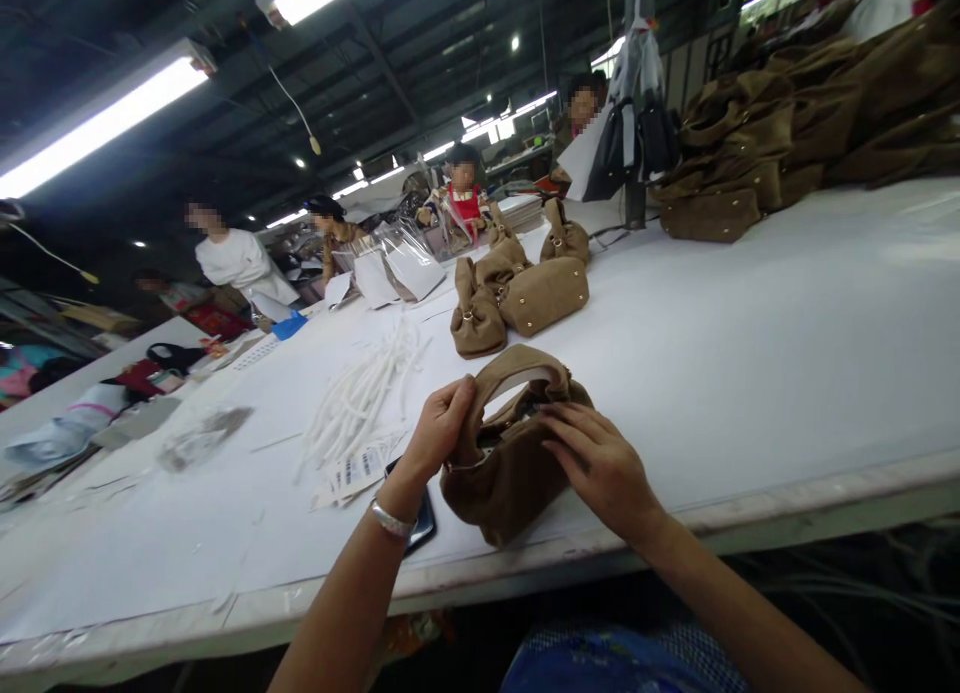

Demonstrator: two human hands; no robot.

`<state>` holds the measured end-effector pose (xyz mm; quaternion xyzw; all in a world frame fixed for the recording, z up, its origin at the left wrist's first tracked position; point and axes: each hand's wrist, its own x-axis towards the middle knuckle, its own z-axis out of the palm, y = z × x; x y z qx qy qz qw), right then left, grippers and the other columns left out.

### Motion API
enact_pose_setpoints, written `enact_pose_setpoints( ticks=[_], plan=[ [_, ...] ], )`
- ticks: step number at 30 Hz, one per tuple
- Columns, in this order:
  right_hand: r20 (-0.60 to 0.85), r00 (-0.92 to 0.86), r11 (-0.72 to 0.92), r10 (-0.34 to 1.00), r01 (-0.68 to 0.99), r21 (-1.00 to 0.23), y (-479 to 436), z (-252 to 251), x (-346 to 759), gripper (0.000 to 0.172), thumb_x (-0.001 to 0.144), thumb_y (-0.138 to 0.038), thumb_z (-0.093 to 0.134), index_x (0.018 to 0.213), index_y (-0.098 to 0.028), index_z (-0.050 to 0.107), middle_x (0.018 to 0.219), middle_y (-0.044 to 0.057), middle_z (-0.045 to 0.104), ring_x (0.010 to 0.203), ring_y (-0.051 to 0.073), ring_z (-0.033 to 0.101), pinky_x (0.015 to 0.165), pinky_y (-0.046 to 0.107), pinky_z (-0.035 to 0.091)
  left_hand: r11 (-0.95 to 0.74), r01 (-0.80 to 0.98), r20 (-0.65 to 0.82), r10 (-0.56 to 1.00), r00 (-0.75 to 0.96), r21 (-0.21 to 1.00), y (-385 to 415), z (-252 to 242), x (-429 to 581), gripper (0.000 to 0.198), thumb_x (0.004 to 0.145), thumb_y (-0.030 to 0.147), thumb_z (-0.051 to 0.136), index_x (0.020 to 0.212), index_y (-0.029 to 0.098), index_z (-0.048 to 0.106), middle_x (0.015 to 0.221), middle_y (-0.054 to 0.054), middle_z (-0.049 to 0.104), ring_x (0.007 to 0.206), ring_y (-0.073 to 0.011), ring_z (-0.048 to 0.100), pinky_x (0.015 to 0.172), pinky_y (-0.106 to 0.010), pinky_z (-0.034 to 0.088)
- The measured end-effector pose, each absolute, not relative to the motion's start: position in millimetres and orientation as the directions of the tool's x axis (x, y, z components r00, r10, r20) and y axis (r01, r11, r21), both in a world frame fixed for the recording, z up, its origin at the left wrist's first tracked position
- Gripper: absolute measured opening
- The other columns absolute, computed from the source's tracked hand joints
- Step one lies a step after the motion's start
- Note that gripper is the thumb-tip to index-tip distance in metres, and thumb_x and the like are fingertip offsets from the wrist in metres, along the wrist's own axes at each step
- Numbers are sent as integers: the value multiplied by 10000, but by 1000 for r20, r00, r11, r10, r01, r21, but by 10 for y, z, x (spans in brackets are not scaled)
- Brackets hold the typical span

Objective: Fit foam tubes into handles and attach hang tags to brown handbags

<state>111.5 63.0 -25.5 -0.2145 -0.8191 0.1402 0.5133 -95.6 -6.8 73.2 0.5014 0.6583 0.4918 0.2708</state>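
Observation:
A brown handbag [510, 483] stands near the table's front edge, its curved handle raised and its top opening partly visible. My left hand [442, 423] grips the left side of the handle between thumb and fingers. On the bag's right side, my right hand [600, 463] lies with its fingers spread over the upper rim, the fingertips at the opening. A dark phone [422, 525] lies beside the bag, partly behind my left wrist. Printed paper labels [360, 473] are just left of it.
White strips [360, 398] lie left of centre. Several brown bags [545, 295] stand beyond my hands, with a larger pile [795, 123] at the back right near a post [634, 198]. People work across the table [750, 373].

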Motion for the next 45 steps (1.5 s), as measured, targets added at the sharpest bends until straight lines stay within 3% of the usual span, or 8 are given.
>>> enact_pose_setpoints(
  ticks=[3, 9, 13, 20, 27, 36, 40, 45],
  plan=[
    [766, -313, 828, 561, 225, -514, 656, -367, 1171, 387, 952, -239, 571, 1339, -258, 572, 1330, 61, 618, 1254, 220, 539, 1098, 423, 451, -79, 449, 267, 889, -372, 890, -257, 685, -927, 491, 936, 576, 489, 1193, 189, 648, 1003, -59, 711, 892, -183, 657, 801, -273, 511],
    [450, -277, 504, 849, 168, -847, 887, -693, 1247, 705, 880, -488, 595, 1497, -225, 379, 1552, 82, 386, 1436, 259, 337, 1215, 491, 246, -95, 432, 343, 768, -541, 897, -744, -15, -808, 709, 897, 498, 590, 1508, 268, 313, 1498, -94, 460, 1370, -265, 451, 1125, -388, 380],
    [312, -385, 385, 868, 128, -914, 952, -875, 1218, 742, 881, -566, 537, 1517, -236, 348, 1520, 79, 441, 1393, 264, 421, 1183, 482, 312, 88, 533, 328, 700, -634, 842, -775, -358, -825, 761, 746, 407, 772, 1412, 217, 457, 1368, -122, 579, 1279, -306, 536, 1102, -439, 398],
    [297, -299, 330, 907, 66, -941, 856, -811, 1311, 648, 817, -599, 619, 1350, -232, 579, 1363, 75, 613, 1297, 291, 532, 1114, 432, 416, 29, 533, 354, 718, -599, 845, -752, -217, -798, 505, 722, 404, 767, 1151, 178, 624, 1086, -94, 708, 1028, -276, 659, 936, -395, 507],
    [-46, -48, -61, 998, -401, -914, 829, -754, 1510, 715, 809, -707, 568, 1315, -203, 580, 893, 72, 759, 827, 255, 712, 628, 301, 580, 64, 364, 199, 742, -640, 929, -929, -116, -674, 435, 717, 547, 729, 916, 164, 678, 877, -77, 751, 825, -264, 687, 738, -321, 541],
    [-57, -57, -79, 997, -580, -811, 958, -870, 1476, 704, 793, -681, 633, 1331, -235, 548, 1025, 60, 738, 903, 227, 697, 750, 306, 586, 95, 157, 9, 829, -559, 983, -55, 175, -1115, 548, 663, 638, 748, 878, 133, 739, 855, -100, 767, 803, -261, 700, 723, -327, 540],
    [-46, -21, -50, 999, -559, -828, 947, -866, 1451, 711, 805, -697, 604, 1294, -181, 569, 955, 71, 743, 915, 224, 692, 870, 338, 571, -97, 176, 186, 769, -611, 980, 705, 726, -1359, 536, 607, 544, 829, 858, 82, 730, 805, -138, 751, 756, -266, 692, 706, -367, 550],
    [-28, -27, -37, 999, -470, -882, 947, -868, 1435, 706, 802, -714, 591, 1262, -179, 585, 922, 69, 740, 860, 230, 695, 868, 368, 578, -369, 317, 482, 565, -670, 874, 1702, 1525, -1452, 489, 854, 444, 627, 1188, 87, 595, 1010, -116, 718, 961, -191, 648, 888, -335, 508]
  ],
)
